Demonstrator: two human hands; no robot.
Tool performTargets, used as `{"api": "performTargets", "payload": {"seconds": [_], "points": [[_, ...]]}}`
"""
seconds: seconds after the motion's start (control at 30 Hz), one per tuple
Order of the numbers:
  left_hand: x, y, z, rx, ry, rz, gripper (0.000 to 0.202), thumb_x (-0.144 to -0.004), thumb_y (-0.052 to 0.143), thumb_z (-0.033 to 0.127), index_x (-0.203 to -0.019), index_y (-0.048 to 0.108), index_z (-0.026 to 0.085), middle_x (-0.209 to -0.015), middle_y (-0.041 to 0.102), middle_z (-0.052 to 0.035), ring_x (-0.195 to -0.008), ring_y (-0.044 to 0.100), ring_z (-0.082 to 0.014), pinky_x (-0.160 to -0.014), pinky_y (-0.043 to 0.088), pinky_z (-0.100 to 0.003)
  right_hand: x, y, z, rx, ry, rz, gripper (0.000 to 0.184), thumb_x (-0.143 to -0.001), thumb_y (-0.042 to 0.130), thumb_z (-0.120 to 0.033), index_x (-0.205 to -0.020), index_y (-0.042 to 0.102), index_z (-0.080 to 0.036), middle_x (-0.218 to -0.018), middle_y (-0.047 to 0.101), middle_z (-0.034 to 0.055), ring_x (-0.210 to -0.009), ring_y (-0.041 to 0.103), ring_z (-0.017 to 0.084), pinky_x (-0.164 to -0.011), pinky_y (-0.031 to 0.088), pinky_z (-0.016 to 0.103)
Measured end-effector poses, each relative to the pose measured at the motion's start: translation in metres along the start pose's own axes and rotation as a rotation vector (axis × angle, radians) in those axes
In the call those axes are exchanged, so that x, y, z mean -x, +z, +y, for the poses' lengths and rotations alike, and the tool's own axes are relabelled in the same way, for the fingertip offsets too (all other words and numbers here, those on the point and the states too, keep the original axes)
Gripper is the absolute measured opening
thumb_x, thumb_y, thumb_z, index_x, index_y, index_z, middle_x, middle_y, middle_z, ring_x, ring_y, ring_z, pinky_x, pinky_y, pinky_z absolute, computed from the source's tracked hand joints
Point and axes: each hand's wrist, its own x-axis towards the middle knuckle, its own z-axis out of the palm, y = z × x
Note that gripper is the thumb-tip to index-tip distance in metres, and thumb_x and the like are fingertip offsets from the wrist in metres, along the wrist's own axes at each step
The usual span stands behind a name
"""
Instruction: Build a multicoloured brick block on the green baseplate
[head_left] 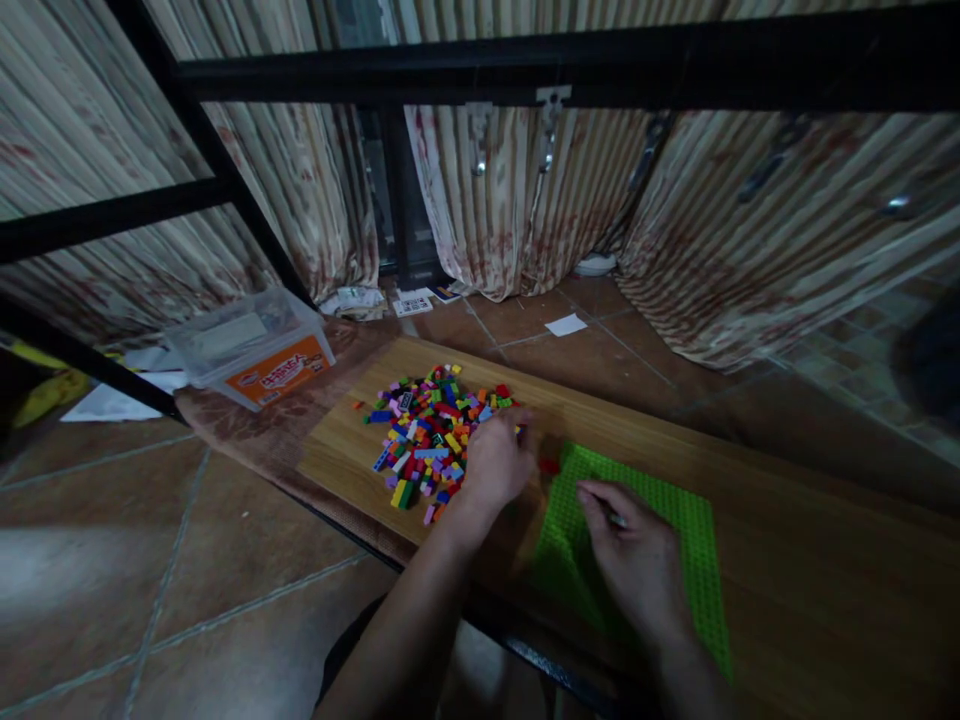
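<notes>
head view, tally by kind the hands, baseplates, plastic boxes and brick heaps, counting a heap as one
Hands: 2 (left hand, right hand)
Baseplates: 1 (green baseplate)
Plastic boxes: 1 (clear box with an orange label)
Brick heaps: 1 (mixed-colour heap; its bricks overlap too much to count singly)
Total: 5

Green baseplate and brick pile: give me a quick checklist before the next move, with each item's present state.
1. Baseplate lying flat on the wooden board: ok.
2. Brick pile apart from the baseplate: ok.
3. Left hand at the pile: ok.
4. Brick secured in the left hand: cannot tell, its grasp is hidden.
5. Piece ready in the right hand, over the baseplate: cannot tell, fingers curled.
6. No stray beside the baseplate: not ok, a red piece lies there.
</notes>
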Motion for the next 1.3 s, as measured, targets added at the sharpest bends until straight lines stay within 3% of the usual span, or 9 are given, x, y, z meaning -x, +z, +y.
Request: {"api": "performTargets", "payload": {"seconds": [0.2,0.33,0.47,0.7,0.87,1.07,1.17,1.3], "points": [[-0.023,-0.04,-0.03,0.533,-0.176,0.38,0.016,-0.077,0.058,0.019,-0.087,0.07,0.013,-0.084,0.07,-0.0053,-0.071,0.062,-0.0127,-0.067,0.048,-0.023,0.001,0.053,-0.031,-0.055,-0.137,-0.123,0.021,-0.09,0.049,-0.029,-0.1,0.066,-0.023,-0.099,0.069,0.0053,-0.094,0.064,0.019,-0.084,0.05,0.033],[-0.029,-0.07,-0.055,0.797,-0.279,0.541,0.019,-0.069,0.064,0.023,-0.084,0.069,0.012,-0.073,0.066,-0.0014,-0.057,0.053,-0.0072,-0.057,0.042,-0.019,-0.003,0.083,-0.052,-0.08,-0.189,-0.131,0.022,-0.091,0.049,-0.026,-0.106,0.064,-0.023,-0.105,0.066,0.0064,-0.1,0.061,0.02,-0.089,0.048,0.036],[-0.027,-0.092,-0.067,0.89,-0.348,0.634,0.024,-0.064,0.065,0.024,-0.084,0.068,0.012,-0.068,0.063,0.0003,-0.053,0.049,-0.0053,-0.053,0.038,-0.017,-0.009,0.111,-0.067,-0.035,-0.257,-0.127,0.025,-0.089,0.053,-0.025,-0.112,0.062,-0.024,-0.111,0.063,0.0063,-0.107,0.055,0.022,-0.094,0.045,0.039],[-0.023,-0.106,-0.071,0.926,-0.395,0.544,0.027,-0.059,0.068,0.025,-0.083,0.068,0.012,-0.066,0.063,0.0006,-0.052,0.049,-0.0056,-0.049,0.034,-0.017,-0.017,0.137,-0.083,0.067,-0.296,-0.12,0.023,-0.087,0.055,-0.021,-0.107,0.066,-0.025,-0.105,0.065,0.0045,-0.103,0.053,0.023,-0.092,0.044,0.039],[-0.025,-0.103,-0.065,0.957,-0.367,0.517,0.021,-0.057,0.069,0.022,-0.076,0.067,0.012,-0.062,0.06,0.0023,-0.052,0.047,-0.005,-0.049,0.034,-0.016,-0.02,0.138,-0.085,-0.008,-0.25,-0.069,0.016,-0.086,0.058,-0.019,-0.093,0.07,-0.026,-0.091,0.068,0.0017,-0.095,0.054,0.02,-0.086,0.045,0.035],[-0.025,-0.098,-0.058,0.929,-0.307,0.394,0.019,-0.059,0.073,0.023,-0.073,0.066,0.012,-0.06,0.057,0.0036,-0.049,0.044,-0.0039,-0.047,0.033,-0.016,-0.022,0.132,-0.086,-0.157,-0.186,0.059,0.014,-0.084,0.06,-0.016,-0.087,0.071,-0.025,-0.084,0.07,0.0005,-0.087,0.057,0.018,-0.082,0.045,0.034],[-0.022,-0.093,-0.052,0.88,-0.293,0.271,0.024,-0.061,0.075,0.028,-0.078,0.067,0.013,-0.066,0.061,0.0025,-0.053,0.048,-0.0055,-0.051,0.036,-0.017,-0.026,0.122,-0.085,-0.355,-0.045,0.182,0.011,-0.082,0.062,-0.019,-0.087,0.071,-0.024,-0.085,0.069,0.0012,-0.083,0.061,0.017,-0.076,0.048,0.031],[-0.014,-0.072,-0.036,0.821,-0.277,-0.048,0.033,-0.063,0.076,0.035,-0.088,0.07,0.014,-0.078,0.067,-0.0018,-0.065,0.057,-0.0117,-0.062,0.044,-0.022,-0.031,0.103,-0.078,-0.704,0.239,0.373,0.009,-0.077,0.066,-0.025,-0.084,0.068,-0.02,-0.078,0.069,0.0001,-0.071,0.063,0.014,-0.068,0.051,0.028]]}}
